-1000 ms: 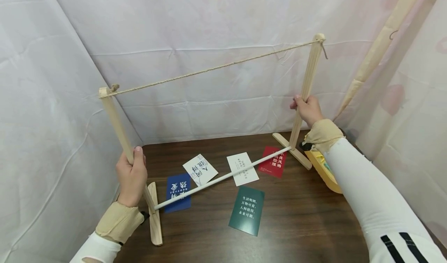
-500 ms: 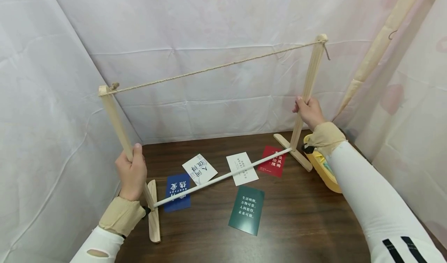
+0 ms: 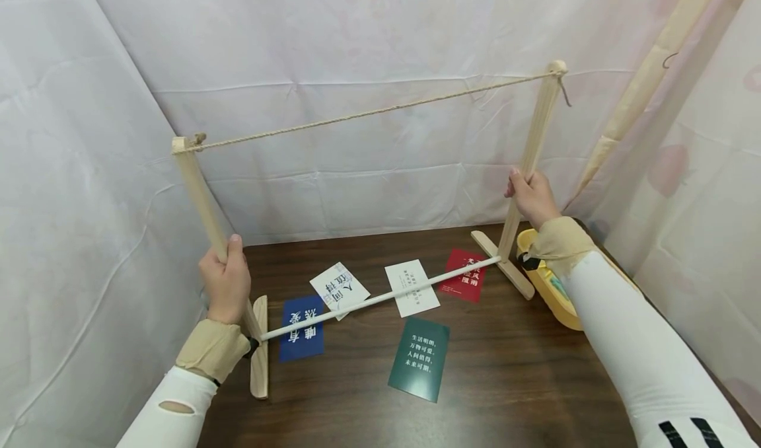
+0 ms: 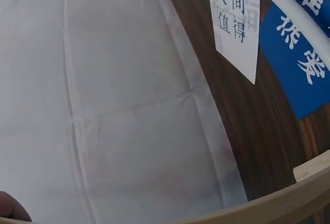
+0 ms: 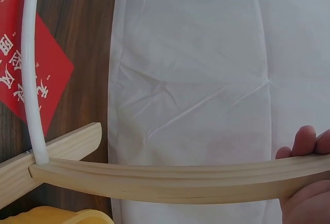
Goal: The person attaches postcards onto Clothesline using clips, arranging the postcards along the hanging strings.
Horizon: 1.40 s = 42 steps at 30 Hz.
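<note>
A wooden stand has two upright posts, a length of twine [image 3: 380, 112] tied between their tops and a white rod [image 3: 380, 298] joining them low down. My left hand [image 3: 226, 283] grips the left post [image 3: 202, 200] around its middle, thumb up along it. Around the right post [image 3: 540, 127] curls my right hand [image 3: 531, 197], and fingertips [image 5: 304, 140] show past its edge in the right wrist view. Each post has a flat wooden foot at its bottom, the left foot [image 3: 259, 369] nearer me than the right foot [image 3: 512, 275].
Under and before the rod lie cards on the dark table [image 3: 505, 369]: a blue card [image 3: 302, 345], a white card [image 3: 333, 283], another white card [image 3: 410, 269], a red card [image 3: 460, 289] and a green card [image 3: 419, 382]. A yellow container [image 3: 559, 302] sits under my right forearm. White cloth [image 3: 357, 170] hangs behind.
The stand has shifted slightly to the right at its right end, while its left end has moved a little away from me. Both hands keep their hold; the cards stay put.
</note>
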Each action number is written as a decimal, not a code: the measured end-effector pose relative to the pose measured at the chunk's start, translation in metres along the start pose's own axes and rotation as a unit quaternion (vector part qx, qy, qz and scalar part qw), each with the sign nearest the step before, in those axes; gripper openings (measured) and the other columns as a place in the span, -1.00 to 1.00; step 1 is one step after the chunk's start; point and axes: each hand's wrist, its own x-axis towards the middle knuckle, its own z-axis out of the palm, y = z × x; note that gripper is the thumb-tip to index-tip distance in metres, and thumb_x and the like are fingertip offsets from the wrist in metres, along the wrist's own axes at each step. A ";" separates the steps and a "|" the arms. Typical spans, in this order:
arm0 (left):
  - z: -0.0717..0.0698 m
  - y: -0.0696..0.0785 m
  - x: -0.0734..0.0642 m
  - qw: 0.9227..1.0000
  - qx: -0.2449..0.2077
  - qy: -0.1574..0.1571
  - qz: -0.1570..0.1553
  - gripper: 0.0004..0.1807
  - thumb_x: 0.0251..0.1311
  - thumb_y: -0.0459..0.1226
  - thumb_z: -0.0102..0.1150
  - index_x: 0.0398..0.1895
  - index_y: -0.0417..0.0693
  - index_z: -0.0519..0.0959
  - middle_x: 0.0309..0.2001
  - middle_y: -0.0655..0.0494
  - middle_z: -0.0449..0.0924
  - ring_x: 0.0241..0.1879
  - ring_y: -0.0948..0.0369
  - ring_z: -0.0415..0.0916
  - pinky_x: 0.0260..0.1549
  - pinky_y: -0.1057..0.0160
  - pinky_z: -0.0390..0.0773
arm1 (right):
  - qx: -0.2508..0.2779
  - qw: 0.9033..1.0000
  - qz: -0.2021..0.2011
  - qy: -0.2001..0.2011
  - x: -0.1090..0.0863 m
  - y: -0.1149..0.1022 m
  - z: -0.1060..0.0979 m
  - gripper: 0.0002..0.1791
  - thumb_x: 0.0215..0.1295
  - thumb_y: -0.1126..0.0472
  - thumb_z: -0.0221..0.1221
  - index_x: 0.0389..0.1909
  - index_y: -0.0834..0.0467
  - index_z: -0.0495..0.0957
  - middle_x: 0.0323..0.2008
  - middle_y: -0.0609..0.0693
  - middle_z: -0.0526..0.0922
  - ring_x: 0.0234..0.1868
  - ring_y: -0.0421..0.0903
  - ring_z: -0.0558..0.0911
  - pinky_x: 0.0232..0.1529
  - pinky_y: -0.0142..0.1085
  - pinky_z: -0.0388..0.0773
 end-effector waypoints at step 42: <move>0.020 -0.038 0.057 0.997 -0.019 -0.062 -0.034 -0.40 0.68 -0.15 0.00 -0.68 -0.14 0.34 -0.79 0.34 0.24 -0.77 0.35 0.15 -0.70 0.36 0.21 | -0.042 0.997 0.023 0.068 -0.045 0.000 -0.006 -0.45 0.76 -0.20 -0.16 -0.24 0.16 0.48 -0.44 -0.21 0.52 -0.27 -0.16 0.53 -0.15 -0.27 0.48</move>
